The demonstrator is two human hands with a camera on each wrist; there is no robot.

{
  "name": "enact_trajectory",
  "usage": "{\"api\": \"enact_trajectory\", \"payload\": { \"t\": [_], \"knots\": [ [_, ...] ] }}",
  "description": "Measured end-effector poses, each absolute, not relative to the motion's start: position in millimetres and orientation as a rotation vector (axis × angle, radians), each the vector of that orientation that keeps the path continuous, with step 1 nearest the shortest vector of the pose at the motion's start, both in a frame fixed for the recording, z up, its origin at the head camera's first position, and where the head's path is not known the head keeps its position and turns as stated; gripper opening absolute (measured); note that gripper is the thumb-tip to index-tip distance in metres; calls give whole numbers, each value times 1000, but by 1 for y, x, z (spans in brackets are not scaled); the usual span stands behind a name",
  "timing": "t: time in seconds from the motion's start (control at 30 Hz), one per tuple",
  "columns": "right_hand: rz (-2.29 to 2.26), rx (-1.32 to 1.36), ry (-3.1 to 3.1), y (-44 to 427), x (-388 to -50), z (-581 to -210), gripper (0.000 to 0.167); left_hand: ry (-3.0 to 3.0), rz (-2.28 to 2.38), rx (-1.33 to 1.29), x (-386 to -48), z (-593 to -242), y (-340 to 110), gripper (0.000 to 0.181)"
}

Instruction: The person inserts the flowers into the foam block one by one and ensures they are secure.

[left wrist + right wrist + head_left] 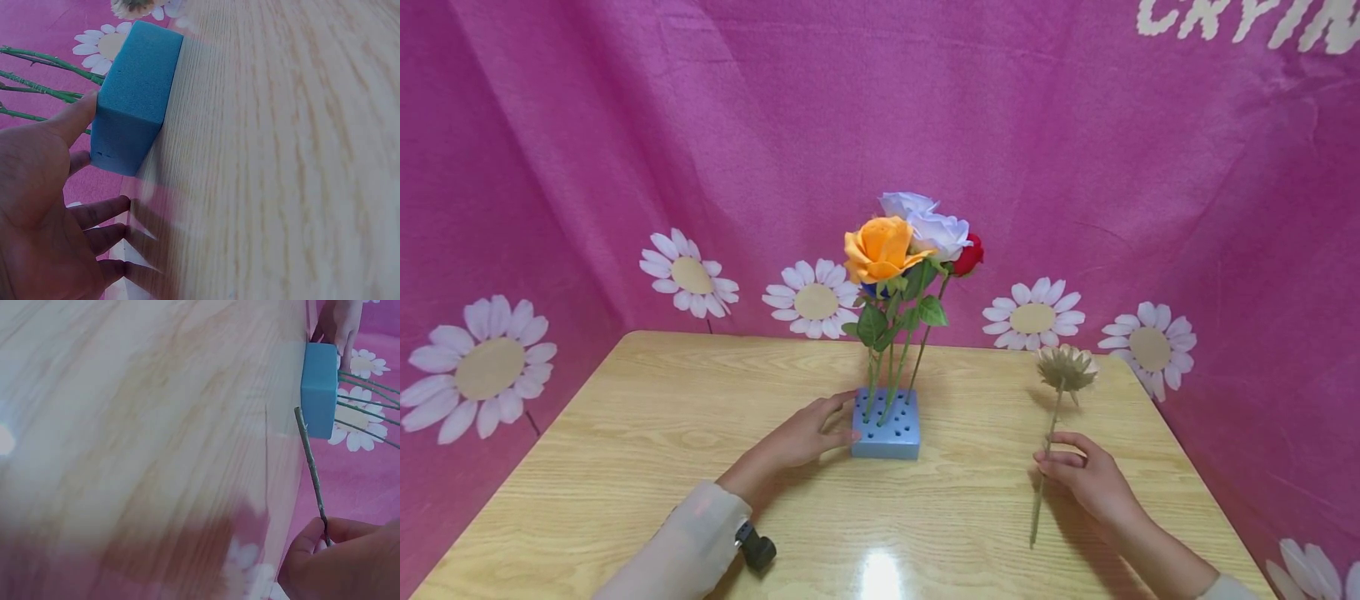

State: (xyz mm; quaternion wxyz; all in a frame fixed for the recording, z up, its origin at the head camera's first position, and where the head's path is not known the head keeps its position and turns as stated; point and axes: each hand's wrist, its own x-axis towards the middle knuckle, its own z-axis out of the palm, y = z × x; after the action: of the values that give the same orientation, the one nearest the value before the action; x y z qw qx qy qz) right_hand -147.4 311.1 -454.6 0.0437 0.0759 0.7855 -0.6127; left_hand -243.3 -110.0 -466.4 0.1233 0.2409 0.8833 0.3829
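Observation:
A blue foam block (885, 448) with holes in its top stands on the table. Several artificial roses rise from it: an orange rose (880, 250), pale lilac roses (942, 235) and a red rose (968, 255); a dark blue bloom is mostly hidden. My left hand (805, 429) rests thumb and forefinger against the block's left edge, the other fingers loosely extended in the left wrist view. To the right, my right hand (1093, 475) pinches the stem of a pale flower (1066, 368), held upright with its bloom on top. Its stem end (299, 414) shows in the right wrist view.
The wooden table (700, 383) reaches back to a pink cloth (775, 167) printed with white daisies, which hangs behind and at both sides. A black device (756, 546) is strapped to the left wrist, over a light sleeve (692, 533).

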Motion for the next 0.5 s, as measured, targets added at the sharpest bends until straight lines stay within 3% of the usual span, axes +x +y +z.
{"api": "enact_trajectory", "payload": {
  "t": [0.5],
  "knots": [
    [-2015, 170, 2395, 284, -149, -438, 35, 2566, 1124, 688, -244, -469, -110, 76]
  ]
}}
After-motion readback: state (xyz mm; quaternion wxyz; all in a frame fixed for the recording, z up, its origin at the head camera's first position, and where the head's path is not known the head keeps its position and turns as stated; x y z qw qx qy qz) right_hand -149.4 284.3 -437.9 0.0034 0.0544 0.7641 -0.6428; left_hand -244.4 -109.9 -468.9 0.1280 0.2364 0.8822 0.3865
